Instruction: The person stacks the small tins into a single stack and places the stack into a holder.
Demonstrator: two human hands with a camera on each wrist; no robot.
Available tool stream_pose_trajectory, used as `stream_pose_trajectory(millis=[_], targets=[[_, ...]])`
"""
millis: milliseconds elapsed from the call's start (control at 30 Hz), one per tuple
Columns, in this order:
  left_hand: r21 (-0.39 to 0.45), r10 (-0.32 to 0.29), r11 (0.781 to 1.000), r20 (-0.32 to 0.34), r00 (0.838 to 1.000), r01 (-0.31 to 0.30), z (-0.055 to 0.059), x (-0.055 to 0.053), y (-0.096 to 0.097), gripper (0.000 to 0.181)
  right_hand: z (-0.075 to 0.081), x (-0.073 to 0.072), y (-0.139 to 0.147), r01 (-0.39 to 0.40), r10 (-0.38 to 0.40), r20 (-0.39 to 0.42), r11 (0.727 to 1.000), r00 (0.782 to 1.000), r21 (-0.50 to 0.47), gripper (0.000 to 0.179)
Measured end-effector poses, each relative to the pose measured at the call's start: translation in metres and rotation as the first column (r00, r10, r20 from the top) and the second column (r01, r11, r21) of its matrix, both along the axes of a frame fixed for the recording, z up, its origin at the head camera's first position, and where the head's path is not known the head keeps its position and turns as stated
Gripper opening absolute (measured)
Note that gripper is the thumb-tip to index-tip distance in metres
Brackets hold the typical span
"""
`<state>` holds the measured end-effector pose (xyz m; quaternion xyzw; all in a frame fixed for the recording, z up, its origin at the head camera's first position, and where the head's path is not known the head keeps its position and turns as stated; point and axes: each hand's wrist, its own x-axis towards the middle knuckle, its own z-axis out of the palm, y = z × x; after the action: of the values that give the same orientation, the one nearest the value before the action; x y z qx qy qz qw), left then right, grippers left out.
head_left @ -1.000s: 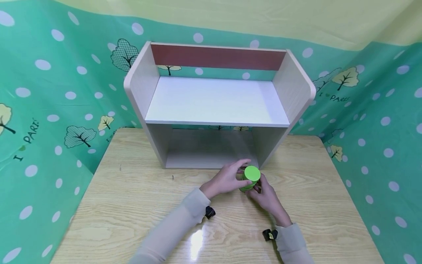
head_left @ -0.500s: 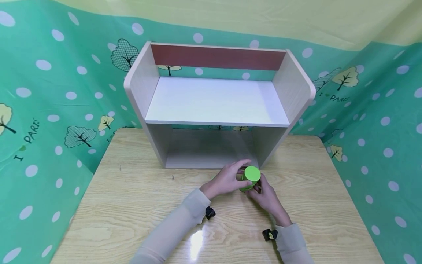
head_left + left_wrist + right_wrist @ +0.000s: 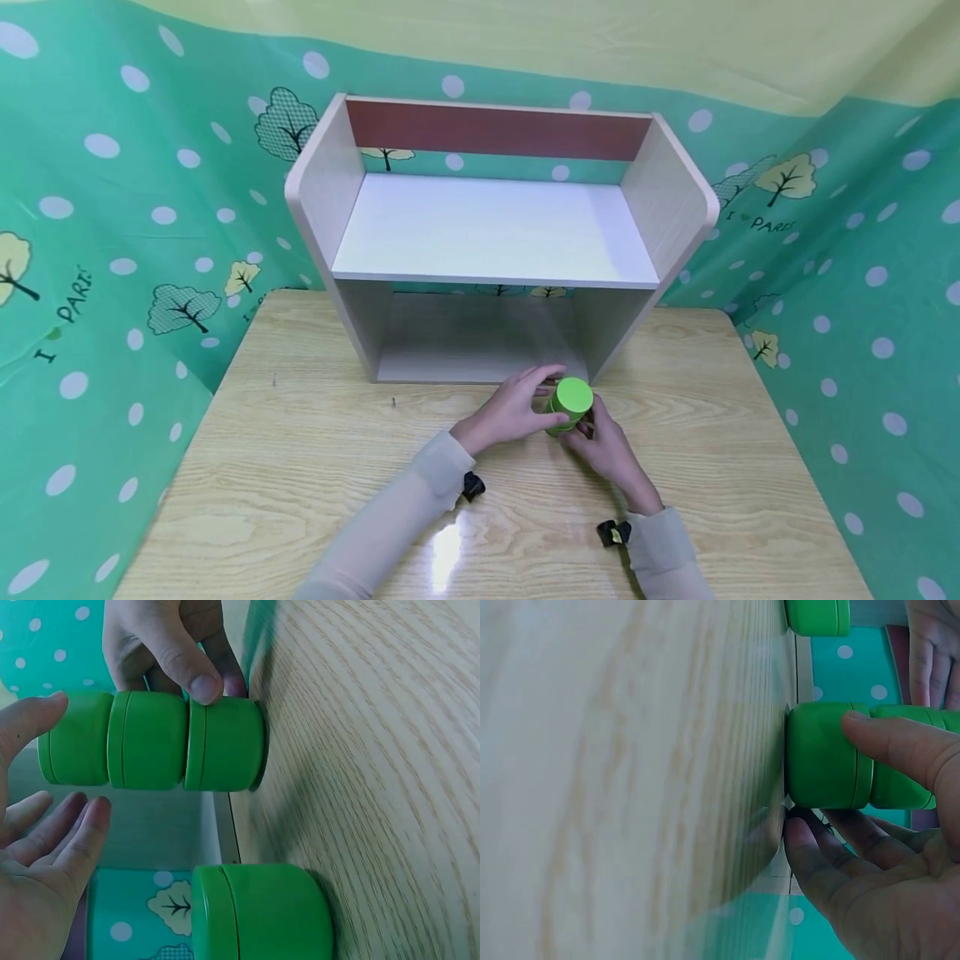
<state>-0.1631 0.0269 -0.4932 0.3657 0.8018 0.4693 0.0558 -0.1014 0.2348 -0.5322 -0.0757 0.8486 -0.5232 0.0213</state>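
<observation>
A stack of three round green lidded jars (image 3: 148,739) stands upright on the table in front of the shelf unit. In the head view only its upper part (image 3: 574,397) shows between my hands. My left hand (image 3: 512,410) is spread around the top jar, its thumb (image 3: 45,712) right at the lid and its other fingers apart from the side. Low on the stack, my right hand (image 3: 604,447) holds the bottom jar (image 3: 823,761) between thumb and fingers. Another green jar (image 3: 262,915) stands beside the stack, hidden in the head view.
A white shelf unit (image 3: 495,229) with two levels stands behind the hands, its lower right front corner close to the stack. A wooden table (image 3: 277,467) spreads around. Green dotted curtains (image 3: 135,217) hang behind and at both sides.
My left hand has shifted slightly left, and its thumb has drawn back a little from the top jar. The right hand and the stack have stayed in place.
</observation>
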Motion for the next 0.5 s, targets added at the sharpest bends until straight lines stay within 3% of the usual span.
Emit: stream_pose_trajectory(millis=[167, 500], targets=[[0.001, 0.014, 1.000, 0.012, 1.000, -0.014, -0.003, 0.000, -0.006, 0.075, 0.000, 0.000, 0.000, 0.006, -0.006, 0.012, 0.999, 1.000, 0.032, 0.077], [0.075, 0.047, 0.996, 0.109, 0.993, -0.055, -0.004, 0.004, -0.022, 0.074, 0.000, 0.001, 0.000, 0.016, -0.016, 0.011, 0.999, 1.000, 0.048, 0.075]])
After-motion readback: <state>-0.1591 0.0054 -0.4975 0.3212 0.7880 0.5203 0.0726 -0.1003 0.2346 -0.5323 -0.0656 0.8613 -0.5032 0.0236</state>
